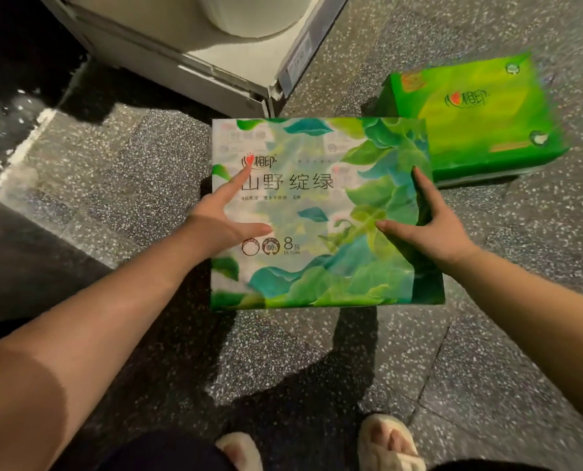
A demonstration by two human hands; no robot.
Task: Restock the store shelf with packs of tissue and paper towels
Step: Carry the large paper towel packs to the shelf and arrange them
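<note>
From the head camera, looking down: a large flat plastic-wrapped pack of tissues printed with green and teal leaves point(320, 212) is held between both hands above the grey speckled terrazzo floor point(130, 185). It casts a dark shadow on the floor below its near edge, so it appears lifted rather than resting.

The left hand point(222, 219) lies on the pack's left edge, forefinger straight and pointing up across the printed face, thumb stretched along it toward the middle. The right hand point(433, 222) mirrors it on the right edge, fingers straight, thumb reaching inward. Neither grip is clenched; both are flat and pressing inward, with the other fingers hidden behind the pack. Squeezing from both sides probably suits a wide, soft pack that one hand could not steady.

At far right, a second bright green wrapped tissue pack point(473, 120) lies on the floor, apparently waiting its turn.

At far centre stands the pale metal corner of the store shelf base point(215, 79), with a white paper roll point(252, 15) on it. The held pack is near this corner, likely headed there.

At the near edge are two feet in cream fluffy slippers point(385, 443).
</note>
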